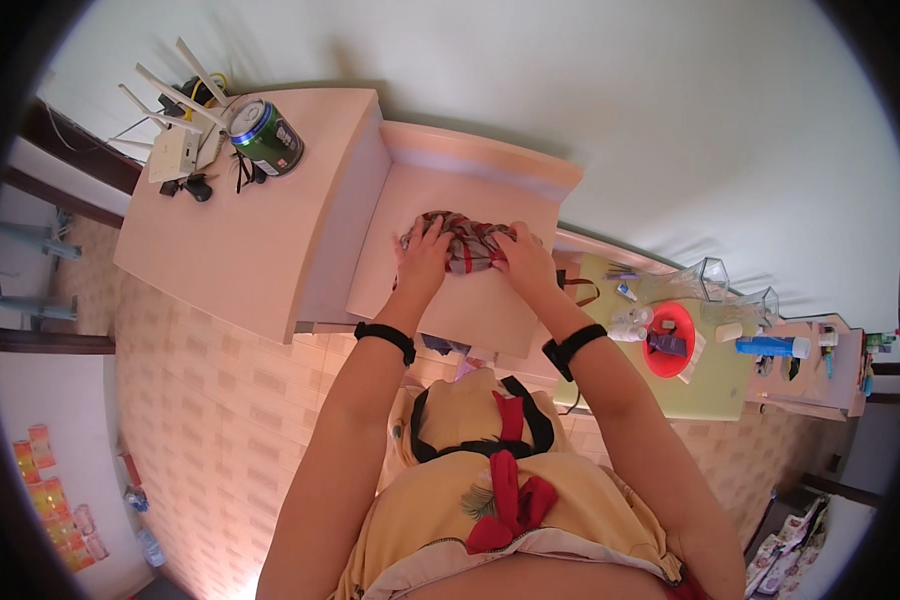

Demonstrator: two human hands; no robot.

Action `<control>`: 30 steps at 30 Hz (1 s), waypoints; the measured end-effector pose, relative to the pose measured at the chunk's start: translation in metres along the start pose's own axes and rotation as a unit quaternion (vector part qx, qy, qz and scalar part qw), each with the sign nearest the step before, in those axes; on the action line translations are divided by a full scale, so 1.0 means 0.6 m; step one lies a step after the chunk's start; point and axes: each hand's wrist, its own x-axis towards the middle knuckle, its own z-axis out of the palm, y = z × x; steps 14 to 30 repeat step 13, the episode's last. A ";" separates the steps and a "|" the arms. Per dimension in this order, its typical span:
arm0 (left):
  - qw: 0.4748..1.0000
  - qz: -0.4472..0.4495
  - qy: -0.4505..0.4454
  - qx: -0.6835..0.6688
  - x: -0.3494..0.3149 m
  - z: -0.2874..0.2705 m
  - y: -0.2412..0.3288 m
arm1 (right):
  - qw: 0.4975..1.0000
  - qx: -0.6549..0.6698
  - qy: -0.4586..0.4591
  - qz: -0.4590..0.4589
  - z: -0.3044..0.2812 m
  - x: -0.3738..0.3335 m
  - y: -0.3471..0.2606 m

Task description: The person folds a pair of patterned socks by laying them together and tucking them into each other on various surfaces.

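A bunched plaid cloth [467, 243], grey-brown with red stripes, lies on the pale pink shelf top [480, 322] in front of me. My left hand [425, 255] grips its left end, with the fingers bent over the folds. At the opposite end, my right hand [525, 262] holds the cloth with its fingertips and thumb. The fingers partly cover both ends, and I cannot make out what kind of cloth item it is. Each wrist wears a black band.
On the higher cabinet top to the left stand a green can [267, 138] and a white router [175, 152] with several antennas. A yellow-green table [705, 402] at right bears a red basin [668, 362], clear glass vases [712, 280] and a blue-and-white tube [773, 346]. A wall rises behind.
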 end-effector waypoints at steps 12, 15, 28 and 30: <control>0.996 0.050 -0.022 -0.077 -0.114 0.038 -0.010 | 0.999 0.032 -0.030 0.001 0.012 -0.133 0.004; 0.997 0.051 -0.049 -0.044 -0.121 0.038 -0.008 | 0.999 0.027 -0.044 0.000 0.014 -0.144 0.008; 0.997 0.051 -0.049 -0.044 -0.121 0.038 -0.008 | 0.999 0.027 -0.044 0.000 0.014 -0.144 0.008; 0.997 0.051 -0.049 -0.044 -0.121 0.038 -0.008 | 0.999 0.027 -0.044 0.000 0.014 -0.144 0.008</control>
